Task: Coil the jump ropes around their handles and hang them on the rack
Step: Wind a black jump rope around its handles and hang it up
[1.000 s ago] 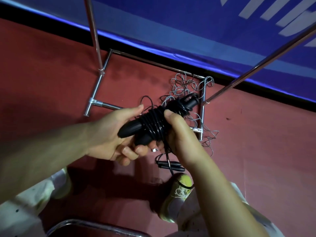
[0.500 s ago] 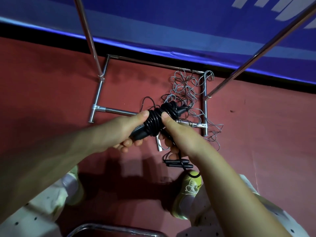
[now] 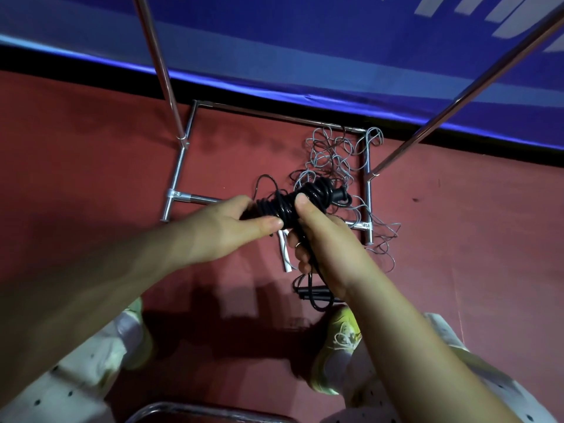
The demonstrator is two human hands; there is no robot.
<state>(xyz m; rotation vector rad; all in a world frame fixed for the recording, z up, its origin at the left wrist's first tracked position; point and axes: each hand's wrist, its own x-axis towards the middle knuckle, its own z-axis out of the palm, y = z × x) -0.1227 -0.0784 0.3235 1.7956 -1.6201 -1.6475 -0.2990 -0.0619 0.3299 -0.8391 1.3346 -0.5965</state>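
I hold a black jump rope with its cord coiled thickly around the handles. My left hand grips the bundle's left end, thumb and fingers curled round it. My right hand grips the middle of the coil, thumb on top. A loose black cord hangs from under my right hand down to the floor. The metal rack's base frame lies on the red floor beyond my hands, with two chrome uprights rising out of view.
A tangled grey jump rope lies inside the rack base at right, with a white handle under my hands. Another black handle pair lies by my right foot. A blue banner backs the rack. A chrome tube curves at the bottom edge.
Both hands and the bundle have moved away from me toward the rack base. My left hand has closed further over the bundle's left end, hiding the handle tips.
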